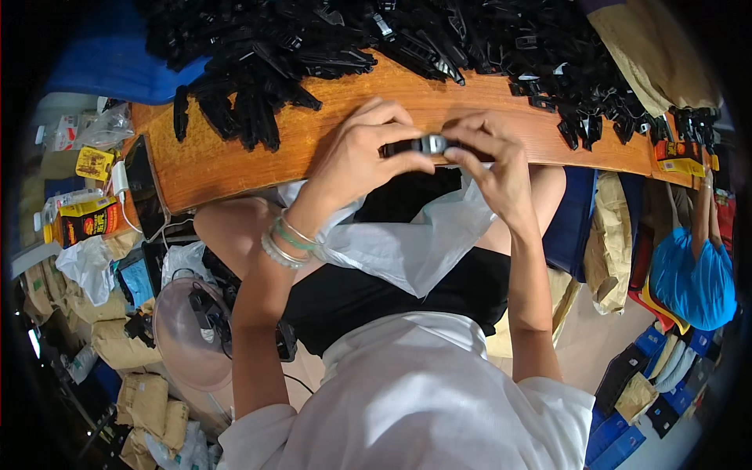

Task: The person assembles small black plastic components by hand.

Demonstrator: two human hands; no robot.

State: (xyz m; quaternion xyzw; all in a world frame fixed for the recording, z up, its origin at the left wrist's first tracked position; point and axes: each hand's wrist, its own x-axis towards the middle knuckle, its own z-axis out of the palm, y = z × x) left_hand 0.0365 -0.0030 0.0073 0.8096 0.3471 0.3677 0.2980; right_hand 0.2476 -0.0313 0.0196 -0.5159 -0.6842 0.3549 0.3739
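Note:
Both hands meet over the near edge of the wooden table, holding one small black strap-like piece with a silver middle part (431,144). My left hand (362,149), with bangles on its wrist, is closed on the left end between thumb and fingers. On the other end, my right hand (500,160) is closed in a pinch, slightly smeared by motion. The piece is too blurred to name its kind. Below it, a white plastic bag (407,251) lies across my lap, with dark stuff showing behind its opening.
Heaps of similar black pieces (258,55) cover the far part of the wooden table (305,149). A brown sack (658,55) lies at the far right. To the left are a translucent bin (188,337) and several paper packages (141,399). A person with a blue bag (693,278) is at right.

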